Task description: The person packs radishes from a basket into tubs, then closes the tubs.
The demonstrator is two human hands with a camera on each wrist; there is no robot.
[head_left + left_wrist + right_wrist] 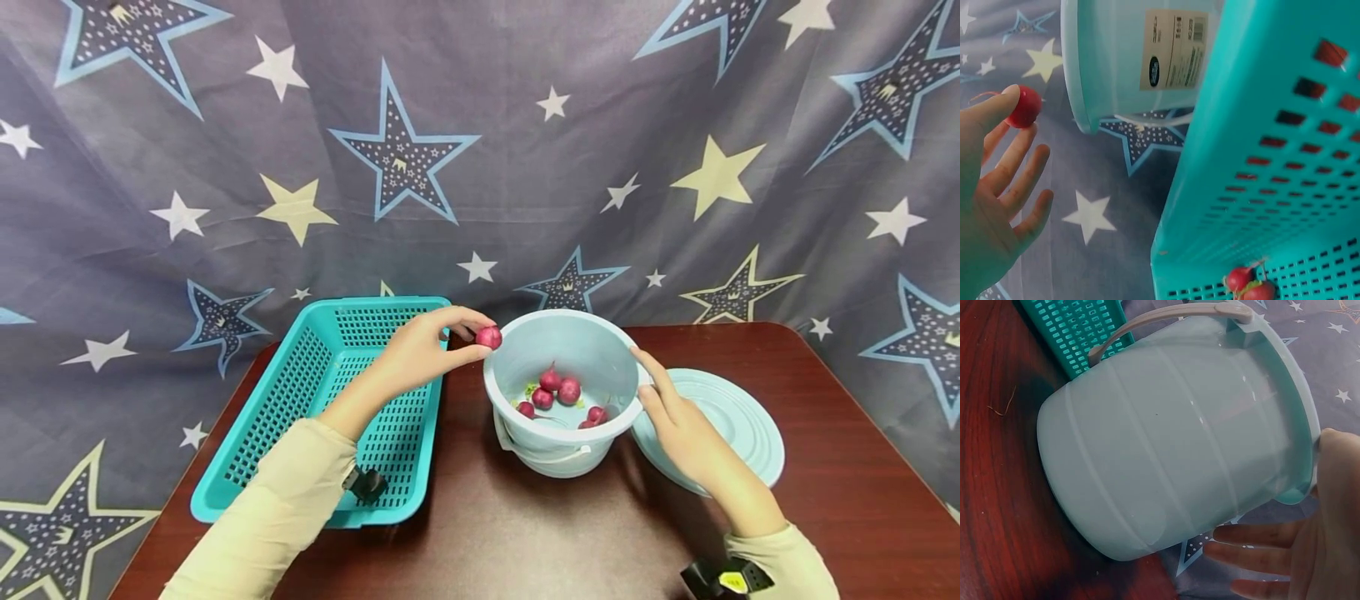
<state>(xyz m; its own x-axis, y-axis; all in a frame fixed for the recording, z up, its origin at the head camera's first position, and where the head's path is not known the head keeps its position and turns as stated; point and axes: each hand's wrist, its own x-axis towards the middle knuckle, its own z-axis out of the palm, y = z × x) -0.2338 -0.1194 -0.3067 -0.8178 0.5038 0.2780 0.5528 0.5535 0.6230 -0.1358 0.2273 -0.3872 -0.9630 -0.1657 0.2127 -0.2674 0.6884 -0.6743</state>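
My left hand (pixel 423 346) pinches a round red radish (pixel 489 337) between thumb and fingertips, just by the left rim of a pale blue bucket (pixel 558 454). In the left wrist view the held radish (pixel 1025 107) trails a thin root, and the other fingers of the left hand (pixel 1007 187) are spread. Several radishes (pixel 568 390) lie on the bucket's floor with bits of green leaf. My right hand (pixel 678 425) holds the bucket's right rim; in the right wrist view, some fingers of this right hand (pixel 1297 544) extend beside the bucket wall (pixel 1166 444).
Left of the bucket stands a turquoise perforated basket (pixel 431 417), and the left wrist view shows radishes (pixel 1257 290) inside it. A pale blue lid (pixel 738 425) lies on the brown table (pixel 517 533) at right. A star-patterned cloth (pixel 480 192) hangs behind.
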